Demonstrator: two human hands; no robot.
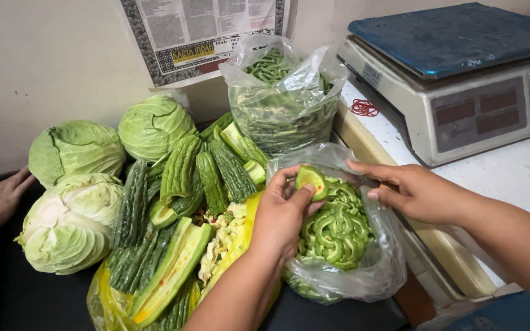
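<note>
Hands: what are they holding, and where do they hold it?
The left hand pinches a green gourd piece by its rounded rind edge. The right hand touches the clear bag, apparently holding nothing.

The left hand [282,211] was raised, fingertips pinched together; the right hand [411,191] lay just beside it, fingers extended flat.

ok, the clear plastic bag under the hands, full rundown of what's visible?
The clear plastic bag is thin, crinkled film, open at the top and slumped on the dark surface beside the weighing scale. It holds a heap of green bitter gourd slices, curved pieces with hollow centres. The left hand holds a bitter gourd end piece over its mouth; the right hand reaches over the rim from the scale side. A yellow bag of bitter gourds lies against its left side.
</note>
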